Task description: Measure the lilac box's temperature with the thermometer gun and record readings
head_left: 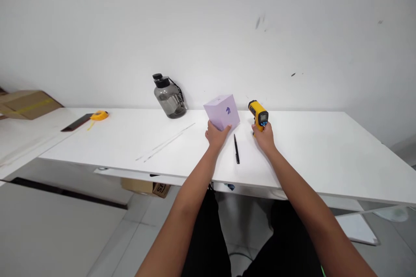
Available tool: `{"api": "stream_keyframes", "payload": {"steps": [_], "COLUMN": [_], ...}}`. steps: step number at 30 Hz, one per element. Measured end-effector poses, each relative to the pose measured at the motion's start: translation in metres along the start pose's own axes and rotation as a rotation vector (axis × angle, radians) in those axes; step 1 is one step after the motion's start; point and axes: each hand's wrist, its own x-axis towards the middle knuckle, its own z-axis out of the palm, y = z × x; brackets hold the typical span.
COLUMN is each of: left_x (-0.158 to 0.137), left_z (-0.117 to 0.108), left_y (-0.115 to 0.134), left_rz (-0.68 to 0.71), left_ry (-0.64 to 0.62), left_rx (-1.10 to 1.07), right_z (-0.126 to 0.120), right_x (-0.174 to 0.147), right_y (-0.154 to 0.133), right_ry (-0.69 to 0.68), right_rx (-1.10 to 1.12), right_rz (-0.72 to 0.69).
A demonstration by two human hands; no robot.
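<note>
White desk [312, 151] meets wall [208, 30]. Between the left fingers [208, 128] and right fingers [267, 128] lies a black pen [236, 149]; the left, spread, clasp a lilac box [222, 114] with horse-head logo [228, 111]; the right curl round a yellow thermometer gun [259, 112]; farther left, a bottle [169, 99] has illegible strap lettering [180, 94].

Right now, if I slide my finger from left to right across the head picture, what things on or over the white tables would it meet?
Cardboard box → yellow tape measure → gray water bottle → lilac box → yellow infrared thermometer.
</note>
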Motion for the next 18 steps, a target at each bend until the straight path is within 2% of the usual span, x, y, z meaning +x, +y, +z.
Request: {"api": "stream_keyframes", "payload": {"steps": [3, 13, 18], "left_x": [-0.002, 0.003, 0.002], "left_z": [-0.002, 0.002, 0.002], "left_y": [0.002, -0.002, -0.003], "left_rz": [0.019, 0.007, 0.012], "left_ry": [-0.002, -0.007, -0.019], "left_rx": [0.016, 0.015, 0.014], "right_z": [-0.001, 0.003, 0.006], "right_x": [-0.004, -0.016, -0.016], "right_y": [-0.005, -0.017, -0.015], "right_ry": [0.002, -0.167, -0.228], "right_rx": [-0.036, -0.011, 0.061], "right_rz": [0.067, -0.004, -0.016]}}
